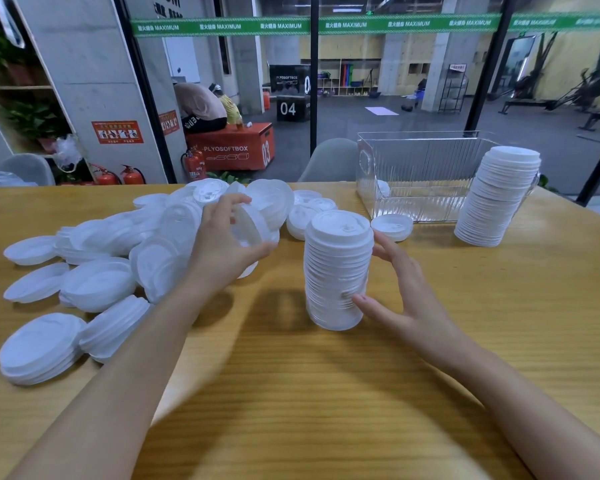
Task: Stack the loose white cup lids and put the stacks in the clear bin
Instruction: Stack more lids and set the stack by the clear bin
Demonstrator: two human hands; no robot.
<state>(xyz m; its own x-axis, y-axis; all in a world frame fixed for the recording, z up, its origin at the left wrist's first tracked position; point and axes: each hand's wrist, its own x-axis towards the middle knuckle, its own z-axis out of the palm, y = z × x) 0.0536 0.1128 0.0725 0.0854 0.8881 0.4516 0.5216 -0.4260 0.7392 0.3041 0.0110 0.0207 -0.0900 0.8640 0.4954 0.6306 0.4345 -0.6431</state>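
Note:
A tall stack of white lids [336, 268] stands at the table's middle. My right hand [400, 292] rests against its right side, fingers straight, thumb touching low on the stack. My left hand [222, 244] grips a single white lid [252, 226] tilted on edge above the loose pile of lids [118, 265] at the left. A second tall stack [497, 199] stands at the right, beside the clear bin [420, 168] at the back right. One lid [383, 187] shows inside the bin.
The wooden table [309, 393] has bare room in front of me. One loose lid [392, 226] lies in front of the bin and a few more lids [309, 209] sit behind the middle stack. Grey chairs and a glass wall stand beyond the far edge.

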